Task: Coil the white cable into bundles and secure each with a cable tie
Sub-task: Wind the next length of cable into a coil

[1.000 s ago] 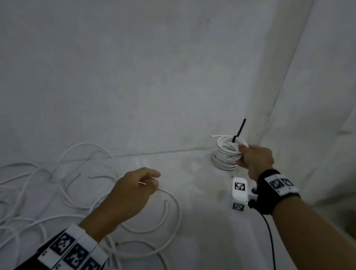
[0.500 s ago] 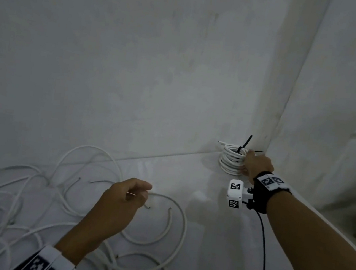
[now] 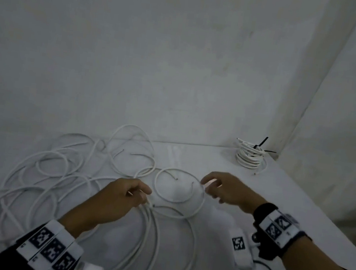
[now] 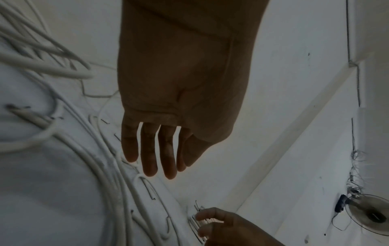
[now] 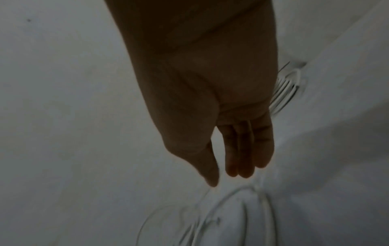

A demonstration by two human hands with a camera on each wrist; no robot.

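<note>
Neither hand has a firm hold yet. The left hand (image 3: 116,201) hovers low over the loose white cable (image 3: 58,178); its fingers (image 4: 149,159) show long and nearly straight in the left wrist view, holding nothing, with the tips close above a strand whose cut end lies just to their right. The right hand (image 3: 228,191) reaches in from the right, its fingers (image 5: 242,149) also extended and held together, relaxed rather than gripping; they hang at the right edge of a small open cable loop (image 3: 179,187), and whether they touch it I cannot tell.

Outward from the hands, loose cable sprawls in tangled loops over the left and near part of the white surface (image 3: 287,206), with several cut ends showing, so it seems to be in separate lengths.

At the far right corner, against the wall, sits one finished bundle (image 3: 250,156), tightly coiled and cinched with a black cable tie (image 3: 260,144) whose tail sticks up.

As a judgement: one bundle is done and most of the work remains. The hands look about to pick up the next length and begin coiling it.
</note>
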